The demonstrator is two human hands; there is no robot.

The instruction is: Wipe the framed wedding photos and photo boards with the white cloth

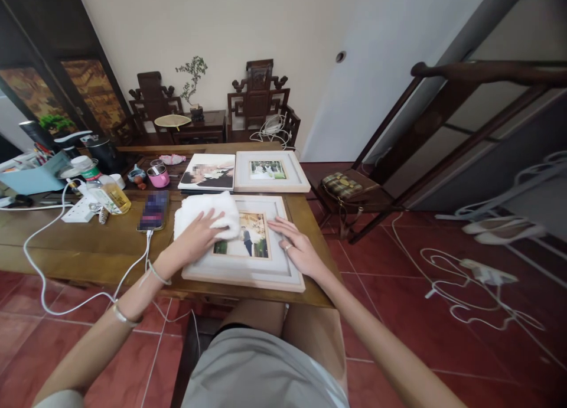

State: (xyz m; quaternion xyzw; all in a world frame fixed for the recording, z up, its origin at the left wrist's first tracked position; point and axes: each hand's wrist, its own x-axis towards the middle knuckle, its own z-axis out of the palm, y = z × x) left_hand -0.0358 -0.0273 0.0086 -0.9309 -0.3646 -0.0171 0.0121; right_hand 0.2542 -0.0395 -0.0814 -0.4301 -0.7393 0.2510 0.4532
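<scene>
A picture frame (243, 281) with a pale wooden edge and a wide light mat lies flat near the table's front edge. My left hand (199, 237) holds a white cloth (208, 210) against the frame's upper left part, covering that corner and some of the photo (250, 237). On the right side of the same frame rests my right hand (299, 248), fingers stretched out flat and a ring on one finger. Behind it lie a second framed photo (272, 170) and a photo panel (207, 173), side by side.
Left of the frame, a phone (153, 210) is plugged into a white cable. Further left are a pink cup (158, 176), a bottle of yellow liquid (113, 195) and a power strip (78, 210). A wooden chair (376, 189) bearing a plaid bag (343, 185) stands right of the table (316, 231).
</scene>
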